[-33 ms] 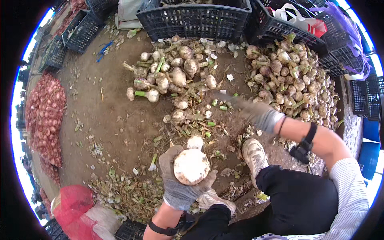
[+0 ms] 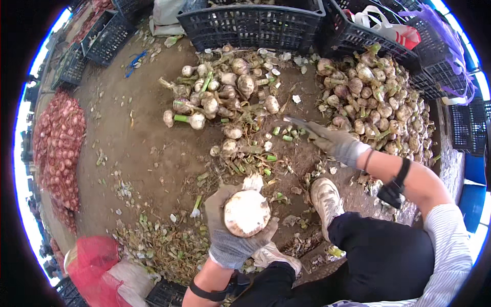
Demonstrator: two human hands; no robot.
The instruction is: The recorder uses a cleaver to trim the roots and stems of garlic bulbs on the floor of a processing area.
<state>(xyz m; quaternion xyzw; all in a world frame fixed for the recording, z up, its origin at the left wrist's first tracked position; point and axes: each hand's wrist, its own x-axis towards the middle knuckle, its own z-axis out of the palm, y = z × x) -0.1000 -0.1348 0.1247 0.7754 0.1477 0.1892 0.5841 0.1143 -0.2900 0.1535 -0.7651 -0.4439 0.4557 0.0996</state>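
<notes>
In the lower middle, my gloved left hand (image 2: 230, 225) is closed round a large garlic bulb (image 2: 247, 214), its bright white face turned up. A ragged pale piece (image 2: 253, 182) shows just beyond the bulb; I cannot tell whether it is attached. My gloved right hand (image 2: 335, 144) is closed on a knife (image 2: 300, 124), its narrow grey blade pointing left and away; the fingers hide the handle. Beyond the blade to the left lies a loose pile of untrimmed garlic (image 2: 225, 97). Cut green stem pieces (image 2: 282, 134) lie scattered beneath the blade.
A larger garlic heap (image 2: 378, 102) rises on the right. Black crates (image 2: 250, 25) line the far side. At left stands a full red net sack (image 2: 59, 153); a red and white sack (image 2: 97, 266) lies nearer. Trimmings (image 2: 163, 245) litter the ground. My shoe (image 2: 326, 204) is right of the bulb.
My right hand has shifted slightly with the knife, whose blurred blade now shows sharper. My left hand still holds the garlic bulb in nearly the same place.
</notes>
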